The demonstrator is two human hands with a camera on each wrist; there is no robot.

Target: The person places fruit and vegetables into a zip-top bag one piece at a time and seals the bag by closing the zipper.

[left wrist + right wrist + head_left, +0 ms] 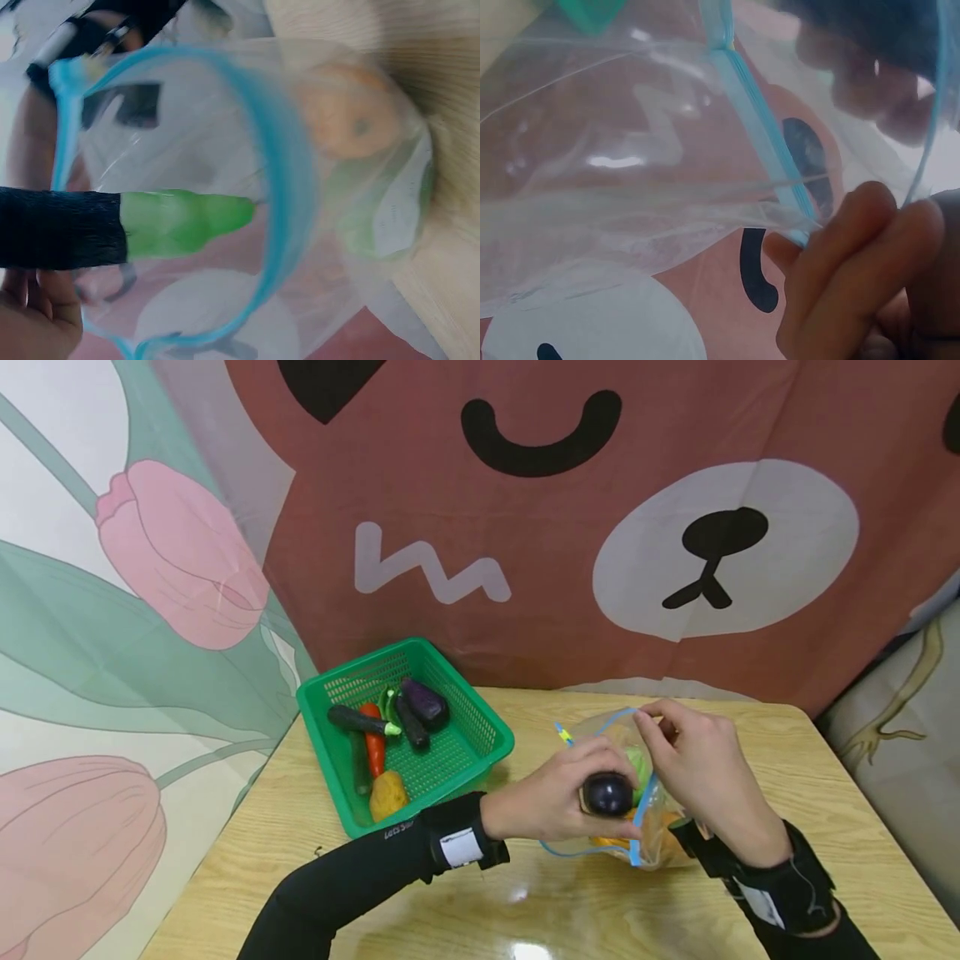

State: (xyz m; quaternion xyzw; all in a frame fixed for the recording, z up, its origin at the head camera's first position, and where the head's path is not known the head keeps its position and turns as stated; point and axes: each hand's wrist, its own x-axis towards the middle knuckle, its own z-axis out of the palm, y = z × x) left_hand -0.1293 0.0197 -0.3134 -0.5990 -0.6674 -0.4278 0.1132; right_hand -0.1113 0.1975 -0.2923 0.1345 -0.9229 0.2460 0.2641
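My left hand [551, 789] grips a dark eggplant [607, 794], its rounded end toward the head camera. In the left wrist view, the eggplant's green stem end [176, 223] points into the blue-rimmed mouth of a clear zip bag [289, 172]. My right hand [708, 772] pinches the bag's rim at the far side, and its fingers [855, 262] show by the blue zip strip [769, 142]. Inside the bag lie a round orange item [349, 112] and a green item [360, 214], blurred through the plastic.
A green basket [480, 739] stands left on the wooden table [420, 910]. It holds dark eggplants [425, 704], a red-orange carrot-shaped item [374, 739], a dark green cucumber-like item [360, 764] and a yellow lumpy item [388, 796]. A printed cloth [540, 635] hangs behind the table.
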